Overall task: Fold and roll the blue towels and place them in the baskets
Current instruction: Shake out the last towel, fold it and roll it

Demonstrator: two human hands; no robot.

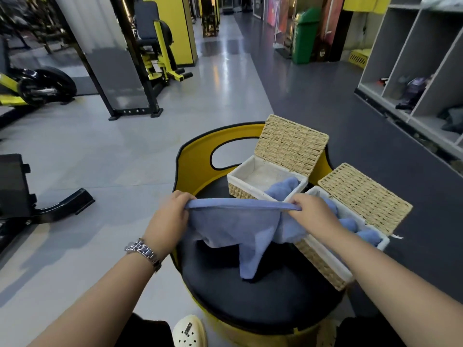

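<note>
Now my left hand (170,216) and right hand (309,211) pinch a towel (233,229) stretched above the stool (250,296); folding starts, so I should probably lay it flat.

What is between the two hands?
In the head view, the top edge of a blue towel stretches between the left hand and the right hand. Each hand pinches one end; the rest hangs down.
</note>
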